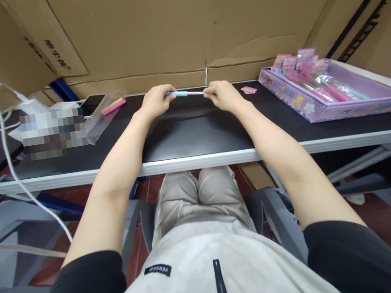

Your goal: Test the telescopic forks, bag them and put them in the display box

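Above the black tabletop, both hands hold a slim pen-like stick [187, 93] level between them. Its left part is a light-blue barrel and its right part a thin silvery rod. My left hand [157, 102] is closed in a pinch on the blue end. The silvery end is pinched by my right hand [223, 95], whose fingers partly hide the tip. A small pink card or wrapper [249, 90] lies on the table just right of my right hand. Left of my left hand, a pink stick [114, 107] and a yellow stick [112, 105] rest on a clear plastic bag [98, 124].
A purple printed tray box [307, 109] at the right holds several wrapped pink and blue items. A phone [92, 103] and a white charger [33, 108] with its cable [5, 140] are at the left. A cardboard wall [177, 26] stands behind the black table [194, 137].
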`<state>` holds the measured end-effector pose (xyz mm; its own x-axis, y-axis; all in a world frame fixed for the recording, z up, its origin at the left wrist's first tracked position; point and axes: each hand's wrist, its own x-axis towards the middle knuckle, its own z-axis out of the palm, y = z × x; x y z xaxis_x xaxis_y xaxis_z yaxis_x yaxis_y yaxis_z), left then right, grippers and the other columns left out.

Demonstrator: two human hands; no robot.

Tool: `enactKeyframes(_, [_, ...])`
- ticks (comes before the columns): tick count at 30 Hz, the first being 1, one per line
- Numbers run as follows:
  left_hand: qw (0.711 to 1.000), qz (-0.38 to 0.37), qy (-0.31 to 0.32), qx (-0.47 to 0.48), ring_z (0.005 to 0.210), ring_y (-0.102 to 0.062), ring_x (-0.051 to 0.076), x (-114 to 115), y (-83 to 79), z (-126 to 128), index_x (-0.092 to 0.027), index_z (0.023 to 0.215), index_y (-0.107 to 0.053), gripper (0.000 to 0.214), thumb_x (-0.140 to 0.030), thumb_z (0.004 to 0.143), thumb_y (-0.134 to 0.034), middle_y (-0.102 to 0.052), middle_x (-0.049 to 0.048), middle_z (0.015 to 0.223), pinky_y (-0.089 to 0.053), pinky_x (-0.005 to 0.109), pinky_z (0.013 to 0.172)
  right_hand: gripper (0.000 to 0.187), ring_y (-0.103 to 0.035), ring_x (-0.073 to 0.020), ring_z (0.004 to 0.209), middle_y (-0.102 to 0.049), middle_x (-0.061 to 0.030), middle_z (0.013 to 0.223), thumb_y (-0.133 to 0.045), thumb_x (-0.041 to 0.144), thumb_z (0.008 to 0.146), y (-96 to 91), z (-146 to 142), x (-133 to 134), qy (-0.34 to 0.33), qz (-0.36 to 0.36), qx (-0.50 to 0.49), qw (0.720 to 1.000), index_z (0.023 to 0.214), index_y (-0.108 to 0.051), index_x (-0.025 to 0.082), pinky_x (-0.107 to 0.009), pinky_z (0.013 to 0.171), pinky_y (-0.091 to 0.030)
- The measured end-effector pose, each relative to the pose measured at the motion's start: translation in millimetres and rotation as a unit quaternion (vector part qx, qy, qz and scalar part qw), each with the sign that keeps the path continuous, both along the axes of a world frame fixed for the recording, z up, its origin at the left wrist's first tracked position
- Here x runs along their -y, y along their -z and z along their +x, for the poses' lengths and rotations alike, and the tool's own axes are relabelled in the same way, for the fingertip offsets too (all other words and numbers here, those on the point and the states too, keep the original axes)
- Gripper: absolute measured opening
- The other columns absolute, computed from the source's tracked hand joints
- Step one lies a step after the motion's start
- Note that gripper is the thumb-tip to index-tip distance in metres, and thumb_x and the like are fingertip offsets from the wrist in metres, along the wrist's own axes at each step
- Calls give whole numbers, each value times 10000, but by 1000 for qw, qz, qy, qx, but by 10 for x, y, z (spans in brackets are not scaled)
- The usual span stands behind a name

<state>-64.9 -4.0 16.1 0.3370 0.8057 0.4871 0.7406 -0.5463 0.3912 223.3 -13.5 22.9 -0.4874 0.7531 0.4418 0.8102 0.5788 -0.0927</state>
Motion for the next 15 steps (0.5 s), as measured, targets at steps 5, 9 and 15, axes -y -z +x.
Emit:
enactKeyframes(5, [1000, 12, 2, -7, 1186, -668, 331, 27, 12, 25, -273, 1184, -782, 283, -290, 937, -646, -796, 100, 1188, -511, 447, 1083, 312, -641, -337, 969, -717, -151, 940, -491, 263, 1054, -12, -14, 48, -10, 17, 1, 1000, 907, -762, 214, -471, 912, -457])
enactKeyframes(9, [1000, 13, -2, 1, 1207, -662, 339, 40, 33, 46, -275, 1186, -778, 280, -286, 946, -635, -793, 100, 1187, -503, 450, 1092, 317, -635, -345, 975, -699, -141, 890, -489, 300, 1061, 11, -2, 15, -19, 30, -2, 999, 940, -771, 218, -467, 893, -460])
enactKeyframes(15, [1000, 2, -5, -2, 1219, -654, 344, 54, 36, 72, -272, 1195, -775, 291, -253, 947, -623, -784, 100, 1217, -490, 457, 1102, 333, -639, -352, 1009, -705, -148, 920, -481, 308, 1077, 5, 16, 8, -21, 34, -1, 999, 933, -767, 217, -473, 911, -455])
